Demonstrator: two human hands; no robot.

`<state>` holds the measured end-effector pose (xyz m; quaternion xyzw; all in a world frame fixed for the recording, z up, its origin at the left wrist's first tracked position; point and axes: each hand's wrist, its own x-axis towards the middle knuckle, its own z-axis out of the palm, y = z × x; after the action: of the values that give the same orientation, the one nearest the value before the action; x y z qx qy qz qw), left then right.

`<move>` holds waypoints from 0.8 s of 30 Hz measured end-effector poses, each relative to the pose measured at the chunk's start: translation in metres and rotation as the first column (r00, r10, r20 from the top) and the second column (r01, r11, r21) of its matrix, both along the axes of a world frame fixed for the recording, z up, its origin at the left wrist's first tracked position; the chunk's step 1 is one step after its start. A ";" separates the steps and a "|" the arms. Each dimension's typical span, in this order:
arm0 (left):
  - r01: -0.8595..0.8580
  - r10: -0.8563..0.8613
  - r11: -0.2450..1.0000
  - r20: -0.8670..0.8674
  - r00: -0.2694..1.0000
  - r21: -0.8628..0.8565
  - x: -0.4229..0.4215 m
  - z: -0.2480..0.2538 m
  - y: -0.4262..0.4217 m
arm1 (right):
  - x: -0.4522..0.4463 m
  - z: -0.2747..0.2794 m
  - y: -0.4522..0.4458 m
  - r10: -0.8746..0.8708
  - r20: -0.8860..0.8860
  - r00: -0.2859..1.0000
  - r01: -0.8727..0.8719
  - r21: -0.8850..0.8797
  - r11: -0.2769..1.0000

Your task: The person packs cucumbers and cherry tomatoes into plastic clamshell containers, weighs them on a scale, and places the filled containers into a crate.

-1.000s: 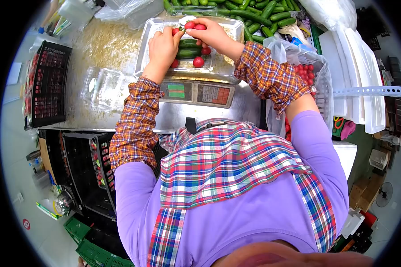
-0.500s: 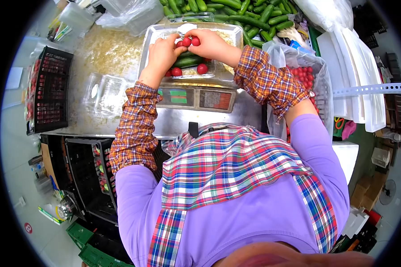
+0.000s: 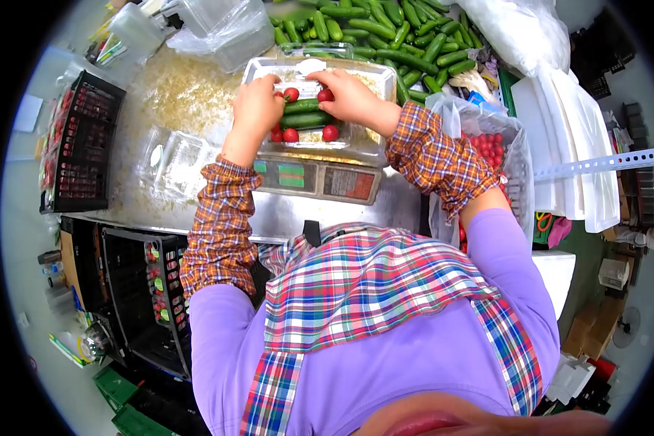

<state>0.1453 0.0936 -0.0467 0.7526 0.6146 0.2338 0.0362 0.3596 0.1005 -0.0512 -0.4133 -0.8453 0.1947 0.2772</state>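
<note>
A clear plastic box (image 3: 349,138) sits in a metal tray (image 3: 379,149) on a weighing scale (image 3: 309,178). Inside lie green cucumbers (image 3: 305,120), with red cherry tomatoes (image 3: 291,135) along the near side and more at the far side. My left hand (image 3: 258,109) is at the box's left end, thumb and fingers closed around a cherry tomato that shows only partly. At the far right corner, my right hand (image 3: 350,100) pinches another cherry tomato (image 3: 325,95) between thumb and fingers. One loose tomato (image 3: 291,94) rests between the hands.
Many cucumbers (image 3: 407,43) are heaped behind the tray. A lined crate of tomatoes (image 3: 487,149) stands at the right. On the metal table's left are empty clear boxes (image 3: 178,163) and a black crate (image 3: 91,145). White foam sheets (image 3: 559,145) stand far right.
My hands have moved apart, from together over the row of tomatoes to opposite ends of the box. The tomatoes at the far side now sit lower and spread out. The view has shifted slightly.
</note>
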 end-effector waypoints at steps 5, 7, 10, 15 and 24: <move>-0.021 0.016 0.987 0.037 0.999 0.161 0.006 -0.002 -0.007 | 0.000 0.011 -0.001 -0.010 0.113 0.994 0.008 0.014 1.000; -0.012 -0.005 0.970 0.069 0.998 0.245 0.007 0.003 -0.012 | 0.003 0.014 -0.003 -0.034 0.072 0.997 0.033 0.019 0.999; 0.055 -0.069 0.956 0.039 0.997 0.289 0.020 0.003 -0.014 | 0.010 0.014 0.000 -0.072 -0.112 0.991 0.073 0.004 0.997; -0.010 0.058 0.990 -0.350 0.935 0.137 0.058 0.008 -0.012 | 0.030 0.016 -0.008 -0.239 -0.435 0.868 0.079 -0.355 0.931; -0.315 0.210 0.922 -0.395 0.894 -0.224 0.100 0.004 0.008 | 0.045 0.003 -0.023 -0.347 -0.633 0.692 -0.076 -0.541 0.837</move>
<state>0.2450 0.1020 -0.0430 0.6789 0.7342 0.0030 -0.0035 0.4046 0.0771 -0.0485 -0.4293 -0.5499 0.5406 0.4703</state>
